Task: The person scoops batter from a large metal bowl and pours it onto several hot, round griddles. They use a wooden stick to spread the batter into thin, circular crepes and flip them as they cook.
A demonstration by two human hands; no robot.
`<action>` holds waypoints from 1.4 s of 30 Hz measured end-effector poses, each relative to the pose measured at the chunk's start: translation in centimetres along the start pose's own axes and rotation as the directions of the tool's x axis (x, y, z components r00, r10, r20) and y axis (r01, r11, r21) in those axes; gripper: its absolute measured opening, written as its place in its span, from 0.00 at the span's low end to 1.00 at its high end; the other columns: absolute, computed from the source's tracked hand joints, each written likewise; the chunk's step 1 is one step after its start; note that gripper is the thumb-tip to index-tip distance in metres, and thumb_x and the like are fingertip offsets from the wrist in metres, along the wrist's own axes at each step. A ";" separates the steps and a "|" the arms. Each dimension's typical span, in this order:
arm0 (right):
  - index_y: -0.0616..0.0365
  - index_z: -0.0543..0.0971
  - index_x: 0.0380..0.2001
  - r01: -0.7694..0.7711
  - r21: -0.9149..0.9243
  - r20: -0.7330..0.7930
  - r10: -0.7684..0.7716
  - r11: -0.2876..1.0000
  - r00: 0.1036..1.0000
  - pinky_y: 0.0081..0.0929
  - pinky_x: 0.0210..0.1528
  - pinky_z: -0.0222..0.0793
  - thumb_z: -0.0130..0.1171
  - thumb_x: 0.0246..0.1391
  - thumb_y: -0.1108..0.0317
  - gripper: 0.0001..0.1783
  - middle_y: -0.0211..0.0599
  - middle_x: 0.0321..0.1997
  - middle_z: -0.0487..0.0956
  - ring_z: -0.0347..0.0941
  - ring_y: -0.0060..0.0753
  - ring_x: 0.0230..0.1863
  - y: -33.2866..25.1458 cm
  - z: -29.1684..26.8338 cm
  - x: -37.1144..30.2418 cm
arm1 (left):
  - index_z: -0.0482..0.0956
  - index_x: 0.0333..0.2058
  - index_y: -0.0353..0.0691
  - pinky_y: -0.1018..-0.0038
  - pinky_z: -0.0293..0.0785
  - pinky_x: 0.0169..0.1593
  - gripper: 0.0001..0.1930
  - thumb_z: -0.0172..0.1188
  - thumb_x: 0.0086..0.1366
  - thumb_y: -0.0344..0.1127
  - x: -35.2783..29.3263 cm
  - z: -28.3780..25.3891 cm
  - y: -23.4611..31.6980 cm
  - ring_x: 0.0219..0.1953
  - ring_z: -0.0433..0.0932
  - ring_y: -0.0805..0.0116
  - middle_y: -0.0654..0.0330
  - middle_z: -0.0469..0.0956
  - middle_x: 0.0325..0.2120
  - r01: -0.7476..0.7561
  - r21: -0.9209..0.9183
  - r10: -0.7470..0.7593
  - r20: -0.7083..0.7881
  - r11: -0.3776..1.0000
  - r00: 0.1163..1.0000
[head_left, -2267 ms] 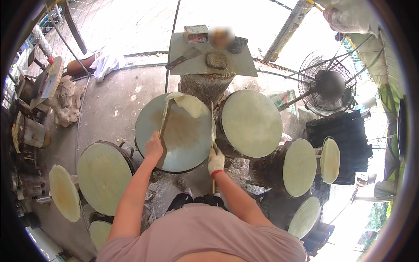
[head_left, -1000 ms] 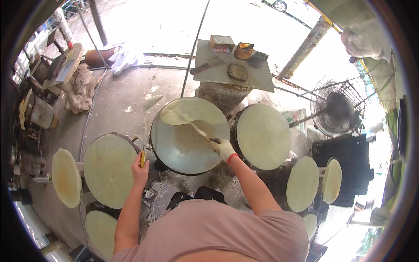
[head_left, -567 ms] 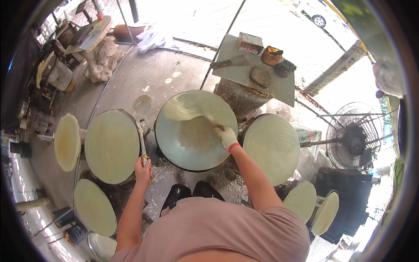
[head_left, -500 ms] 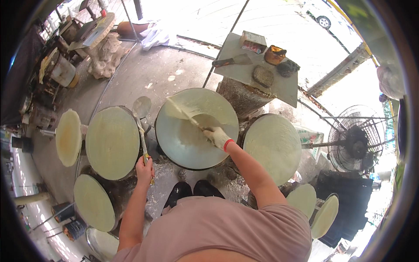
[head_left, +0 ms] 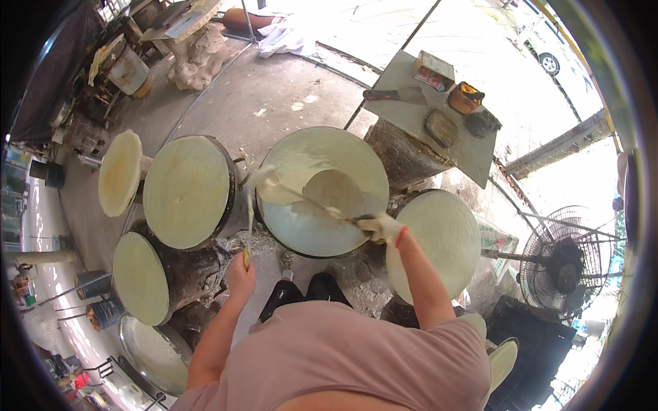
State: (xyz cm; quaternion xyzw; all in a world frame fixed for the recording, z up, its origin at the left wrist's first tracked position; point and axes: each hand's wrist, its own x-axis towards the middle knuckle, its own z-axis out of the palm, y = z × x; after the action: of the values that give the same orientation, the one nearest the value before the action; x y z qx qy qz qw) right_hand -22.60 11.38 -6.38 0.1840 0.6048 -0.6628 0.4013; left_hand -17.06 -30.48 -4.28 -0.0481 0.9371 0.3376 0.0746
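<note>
A wide round griddle [head_left: 308, 233] sits in front of me, with pale batter spread over its far part and a greyer patch in the middle. My right hand [head_left: 380, 227], in a whitish glove, grips a long-handled spreader [head_left: 312, 203] at the griddle's right rim. The spreader's pale head lies over the griddle's left side. My left hand [head_left: 240, 277] is closed round the yellowish handle of a ladle [head_left: 250, 205], which points away from me beside the griddle's left rim. Motion blurs the ladle's far end, near the spreader's head.
Batter-coated griddles stand left [head_left: 185, 192], lower left [head_left: 140, 277] and right [head_left: 435, 246]. A round flatbread [head_left: 120, 173] rests far left. A low board [head_left: 404, 113] behind holds a broad-bladed tool, a box and a stone-like block. A standing fan [head_left: 565, 264] is at right.
My right hand has moved right to the griddle's rim, and the spreader's head has come nearer. The ladle's far end has swung toward the griddle. The whole view has shifted.
</note>
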 end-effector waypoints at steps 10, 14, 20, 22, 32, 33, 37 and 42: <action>0.56 0.80 0.37 0.163 -0.269 0.132 -0.131 0.949 0.983 0.19 0.12 0.47 0.58 0.50 0.59 0.15 0.26 0.19 0.69 0.56 0.17 0.12 -1.4 2.3 2.4 | 0.65 0.47 0.37 0.54 0.72 0.29 0.17 0.52 0.57 0.32 -11.3 1.3 -4.0 0.28 0.76 0.46 0.47 0.76 0.30 -0.147 0.313 0.132 0.071 0.938 0.989; 0.56 0.80 0.38 0.093 -0.024 -0.247 -0.096 0.995 0.964 0.19 0.12 0.48 0.58 0.49 0.59 0.16 0.27 0.20 0.71 0.56 0.17 0.12 -0.5 -0.2 2.6 | 0.65 0.48 0.34 0.56 0.73 0.31 0.19 0.52 0.58 0.32 -13.4 2.6 -4.7 0.31 0.77 0.47 0.47 0.76 0.32 -0.194 0.328 0.200 0.017 0.924 0.980; 0.59 0.81 0.33 0.021 -0.091 0.035 -0.018 0.996 0.999 0.22 0.13 0.48 0.59 0.47 0.61 0.14 0.28 0.18 0.70 0.55 0.18 0.13 0.4 2.7 2.8 | 0.66 0.49 0.34 0.57 0.73 0.33 0.19 0.52 0.58 0.32 -14.4 2.4 -2.4 0.32 0.77 0.47 0.46 0.75 0.35 -0.108 0.301 0.086 0.084 0.948 0.993; 0.61 0.80 0.31 0.097 -0.057 -0.014 -0.098 0.994 0.995 0.23 0.14 0.47 0.59 0.48 0.60 0.14 0.29 0.18 0.70 0.55 0.19 0.13 2.1 2.3 2.5 | 0.66 0.49 0.34 0.57 0.73 0.33 0.19 0.52 0.59 0.32 -14.9 2.2 -3.0 0.33 0.76 0.46 0.45 0.75 0.35 -0.129 0.298 0.114 0.066 0.946 0.991; 0.57 0.76 0.43 0.072 0.087 -0.094 -0.064 0.994 0.994 0.19 0.12 0.46 0.55 0.54 0.61 0.16 0.26 0.22 0.70 0.54 0.15 0.13 7.0 8.8 -3.7 | 0.68 0.48 0.32 0.55 0.71 0.34 0.19 0.53 0.59 0.33 -13.1 -1.1 -7.8 0.32 0.75 0.43 0.43 0.75 0.34 -0.287 0.198 0.262 0.143 0.937 0.954; 0.57 0.74 0.42 0.027 0.169 -0.091 -0.012 0.985 0.996 0.16 0.13 0.47 0.55 0.54 0.62 0.14 0.26 0.22 0.69 0.57 0.14 0.16 8.0 9.6 -5.3 | 0.68 0.48 0.32 0.56 0.71 0.34 0.19 0.53 0.59 0.33 -13.0 -2.0 -8.6 0.32 0.75 0.43 0.43 0.75 0.33 -0.304 0.148 0.289 0.118 0.941 0.950; 0.56 0.73 0.43 0.450 0.507 -0.471 -0.201 0.735 0.859 0.13 0.20 0.55 0.53 0.56 0.61 0.14 0.24 0.25 0.69 0.63 0.16 0.22 15.3 19.1 -6.0 | 0.70 0.45 0.31 0.61 0.70 0.33 0.17 0.55 0.60 0.34 -12.3 -6.8 -10.4 0.29 0.76 0.49 0.46 0.75 0.28 -0.311 -0.086 0.314 0.023 0.947 0.949; 0.56 0.73 0.46 0.347 0.490 -0.322 -0.204 0.800 0.925 0.20 0.19 0.59 0.56 0.54 0.56 0.20 0.27 0.23 0.70 0.65 0.20 0.20 12.3 32.9 2.6 | 0.68 0.45 0.32 0.74 0.66 0.22 0.14 0.52 0.64 0.33 -8.9 -12.3 -11.3 0.18 0.69 0.72 0.61 0.69 0.20 -0.223 -0.486 0.288 0.062 0.845 0.956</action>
State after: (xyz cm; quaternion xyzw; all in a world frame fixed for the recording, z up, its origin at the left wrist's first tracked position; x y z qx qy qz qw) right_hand -6.96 -19.96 -9.67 0.2811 0.4609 -0.8280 0.1514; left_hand -8.00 -46.66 -0.40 0.0832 0.8168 0.5657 0.0769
